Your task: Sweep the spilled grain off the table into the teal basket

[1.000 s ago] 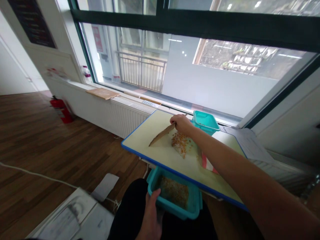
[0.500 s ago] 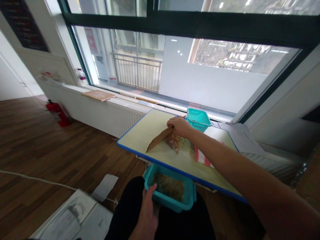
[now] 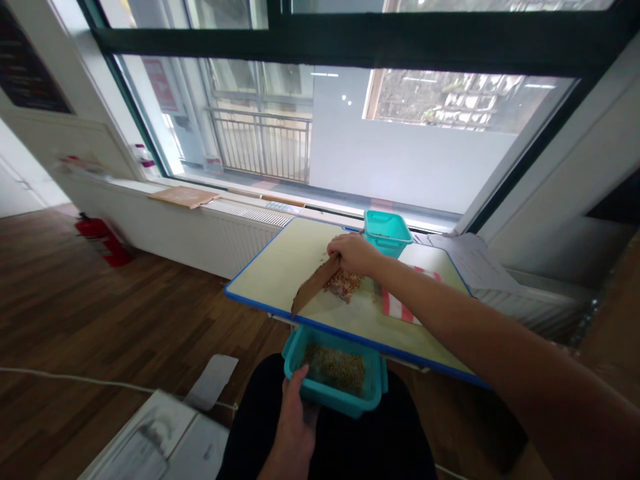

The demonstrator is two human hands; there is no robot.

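Note:
My right hand is shut on a torn piece of brown cardboard, whose lower tip rests on a pale cutting board with a blue edge. A small heap of yellow-brown grains lies beside the cardboard, just below my right hand. My left hand grips the rim of a teal plastic tub held below the board's front edge. The tub holds a layer of similar grains. A second teal tub stands at the board's far edge.
A red-and-white striped cloth lies on the board. Papers lie to its right, against a radiator under the window. A fire extinguisher stands on the wooden floor. A white box sits low left.
The whole view has swung, so the scene sits further left. The cardboard now stands steeper, its tip nearer the board's front edge, and the grain heap looks smaller.

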